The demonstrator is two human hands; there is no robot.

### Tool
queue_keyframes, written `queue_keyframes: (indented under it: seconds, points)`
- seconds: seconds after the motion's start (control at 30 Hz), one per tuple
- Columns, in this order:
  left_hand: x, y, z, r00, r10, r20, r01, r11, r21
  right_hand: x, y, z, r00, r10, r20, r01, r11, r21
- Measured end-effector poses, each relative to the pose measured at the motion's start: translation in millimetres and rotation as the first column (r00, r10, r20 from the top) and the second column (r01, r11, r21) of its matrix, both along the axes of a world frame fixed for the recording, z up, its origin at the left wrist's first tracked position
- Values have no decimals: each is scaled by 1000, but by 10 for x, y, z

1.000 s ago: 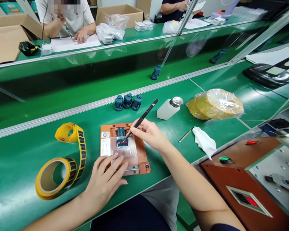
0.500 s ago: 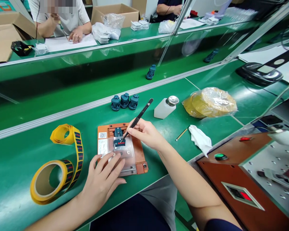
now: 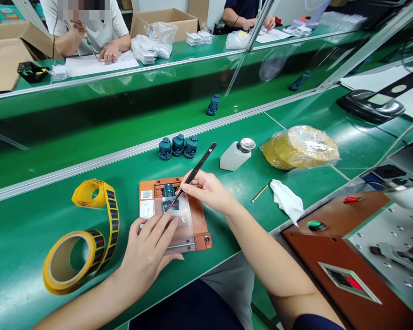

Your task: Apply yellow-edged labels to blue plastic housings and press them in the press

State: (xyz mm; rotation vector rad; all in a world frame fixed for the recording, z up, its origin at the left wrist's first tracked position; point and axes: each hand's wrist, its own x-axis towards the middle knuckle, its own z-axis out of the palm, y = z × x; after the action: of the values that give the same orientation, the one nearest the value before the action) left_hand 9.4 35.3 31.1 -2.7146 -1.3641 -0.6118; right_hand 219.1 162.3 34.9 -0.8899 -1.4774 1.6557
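My right hand (image 3: 206, 189) pinches black tweezers (image 3: 197, 170), tips slanting down onto a dark label with red BOSCH lettering (image 3: 171, 205). That label lies at the upper edge of a clear plate on an orange fixture (image 3: 201, 224). A dark teal plastic part (image 3: 169, 189) sits in the fixture just above the label. My left hand (image 3: 150, 245) rests with fingers stretched out over the clear plate, fingertips close below the label. Left of it stands a yellow roll of labels (image 3: 51, 270), its strip (image 3: 113, 215) curling up to a loose coil.
Behind the fixture stand several teal parts (image 3: 178, 145). A white bottle (image 3: 234, 156), a bagged yellow roll (image 3: 299, 146), a small stick (image 3: 259, 193) and a white cloth (image 3: 286, 200) lie to the right. A brown machine (image 3: 330, 270) borders the bench. Two people work beyond the clear partition.
My left hand has slid slightly up, its fingertips now nearer the label. The tweezers have shifted slightly left, with their tips still at the label.
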Motion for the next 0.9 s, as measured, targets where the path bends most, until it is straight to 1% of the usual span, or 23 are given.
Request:
queue_keyframes:
  seconds: [0.2,0.33,0.43,0.47,0.53,0.6,0.63,0.67,0.7,0.77,0.8,0.83,0.87,0.9]
  points:
    - [-13,28,5,1000,-2,-5,2,999,-36,6,6,-13,1000,1,-6,-1,1000,3]
    - [-17,41,23,1000,7,-14,-9,993,-114,-6,2,-41,1000,-19,6,19,1000,16]
    - [-8,34,38,1000,18,-13,-19,988,-153,-27,11,-48,999,-34,-18,34,999,-13]
    - [-7,31,42,1000,16,-15,-18,989,-150,-22,12,-38,997,-66,-42,66,998,-19]
    - [-20,36,44,1000,9,-19,-12,988,-157,30,-7,2,976,-197,-90,198,980,9]
    - [-52,73,36,1000,7,17,-3,982,-190,145,-74,48,928,-368,-63,373,921,113]
    - [-73,107,28,998,33,52,-21,977,-212,221,-130,61,895,-445,2,436,878,197]
    - [-93,148,18,992,79,95,-54,970,-238,303,-198,60,853,-513,100,468,834,293]
    - [-110,193,7,981,132,140,-90,957,-274,387,-275,40,793,-568,220,463,797,388]
    - [-131,264,-20,948,225,226,-134,924,-358,540,-437,-69,623,-644,444,381,746,546]
    - [-136,274,-35,932,245,268,-134,918,-373,606,-512,-156,541,-663,517,321,731,602]
    - [-139,258,-52,919,240,312,-123,929,-349,666,-579,-259,480,-675,560,257,719,646]
    - [-142,212,-70,908,213,360,-114,955,-275,721,-635,-374,441,-681,584,192,708,680]
    - [-149,137,-91,895,163,416,-109,983,-150,774,-681,-492,418,-686,595,136,695,706]
